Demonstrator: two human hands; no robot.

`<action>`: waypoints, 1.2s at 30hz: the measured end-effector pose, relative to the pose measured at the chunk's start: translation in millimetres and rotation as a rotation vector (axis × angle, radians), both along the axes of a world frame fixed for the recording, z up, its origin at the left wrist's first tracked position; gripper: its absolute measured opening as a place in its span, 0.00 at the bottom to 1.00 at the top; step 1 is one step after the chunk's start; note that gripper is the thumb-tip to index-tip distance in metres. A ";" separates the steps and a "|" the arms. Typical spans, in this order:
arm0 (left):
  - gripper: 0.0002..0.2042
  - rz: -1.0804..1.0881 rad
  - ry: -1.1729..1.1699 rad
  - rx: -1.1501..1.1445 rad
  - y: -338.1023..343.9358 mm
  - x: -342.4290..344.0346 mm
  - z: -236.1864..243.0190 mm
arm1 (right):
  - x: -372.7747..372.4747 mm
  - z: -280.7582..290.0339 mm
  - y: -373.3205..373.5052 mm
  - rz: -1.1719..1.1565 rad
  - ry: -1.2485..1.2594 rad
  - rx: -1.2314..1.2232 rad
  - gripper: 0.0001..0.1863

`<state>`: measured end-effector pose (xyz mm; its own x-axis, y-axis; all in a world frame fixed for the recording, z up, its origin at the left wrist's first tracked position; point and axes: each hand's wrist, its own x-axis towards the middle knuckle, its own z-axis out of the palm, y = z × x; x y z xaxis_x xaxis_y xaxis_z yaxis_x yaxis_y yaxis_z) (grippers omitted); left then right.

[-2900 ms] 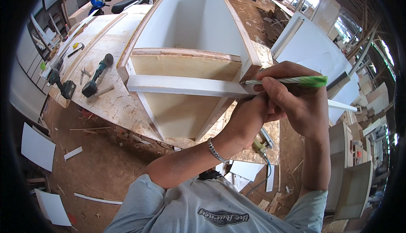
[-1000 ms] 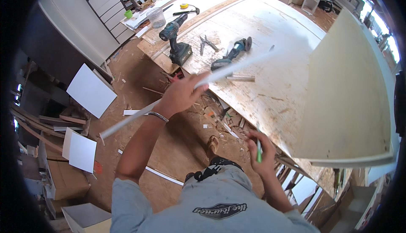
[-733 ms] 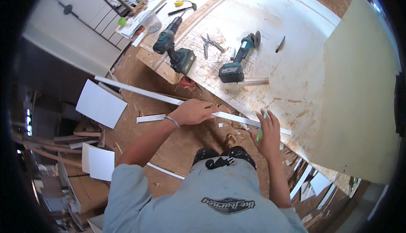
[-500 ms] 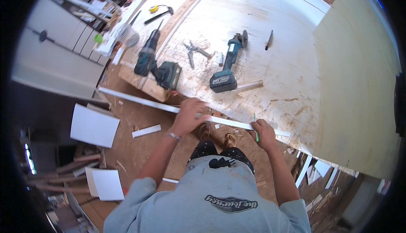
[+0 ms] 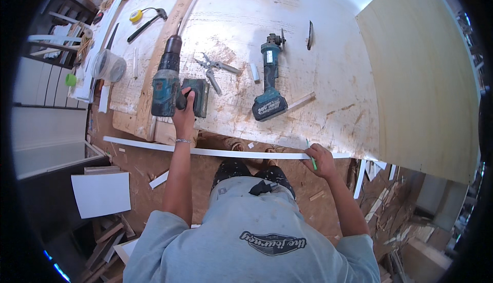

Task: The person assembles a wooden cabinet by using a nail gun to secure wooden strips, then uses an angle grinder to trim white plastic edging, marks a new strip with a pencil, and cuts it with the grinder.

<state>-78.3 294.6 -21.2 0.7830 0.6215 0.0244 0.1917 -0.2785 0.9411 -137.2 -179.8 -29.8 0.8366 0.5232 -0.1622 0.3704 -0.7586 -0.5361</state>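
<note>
My left hand (image 5: pixel 185 116) has its fingers around the handle of a teal and black cordless drill (image 5: pixel 165 85), which lies on the workbench with its bit pointing away. In my right hand (image 5: pixel 321 161) is a long, narrow white strip (image 5: pixel 241 154), pinched near its right end. A thin green pencil or pen (image 5: pixel 314 164) sticks out between the same fingers. The strip runs across in front of me along the bench's near edge, passing by my left wrist. To the drill's right lie pliers (image 5: pixel 211 70) with grey handles and a teal cordless angle grinder (image 5: pixel 270 77).
A hammer (image 5: pixel 146 26), a yellow tape measure (image 5: pixel 135 16) and a clear plastic tub (image 5: pixel 109 65) sit at the workbench's (image 5: pixel 328 98) far left. A large plywood sheet (image 5: pixel 421 88) stands at the right. White panels (image 5: pixel 101 194) and wood offcuts lie on the floor.
My left hand has left the white strip and moved up and left onto the drill's handle. My right hand still holds the strip and the green pencil or pen. The view has shifted.
</note>
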 end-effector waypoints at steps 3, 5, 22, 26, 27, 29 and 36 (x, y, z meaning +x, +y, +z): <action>0.16 -0.104 -0.113 0.058 3.5 36.8 -9.7 | -2.8 0.0 17.7 -0.025 0.050 0.047 0.14; 0.16 -0.148 -0.189 0.080 5.7 65.9 -19.6 | -2.3 -7.9 33.4 -0.080 0.046 0.072 0.14; 0.20 -0.321 0.015 0.483 -38.2 64.1 -1.5 | 23.8 -44.2 26.3 -0.361 -0.279 0.091 0.20; 0.23 -0.828 -0.135 0.864 -72.9 116.6 -38.0 | 12.3 -28.2 21.7 -0.630 -0.265 0.324 0.16; 0.24 -0.884 -0.193 0.939 -73.2 134.9 -55.2 | 5.3 -22.1 19.4 -0.730 -0.232 0.379 0.14; 0.27 -1.019 -0.166 1.116 -81.2 157.3 -55.4 | -12.9 -11.9 10.0 -0.936 -0.185 0.469 0.13; 0.10 -0.959 0.028 1.046 -87.0 140.2 -30.8 | -101.1 -38.5 -48.6 -1.150 -0.365 0.390 0.15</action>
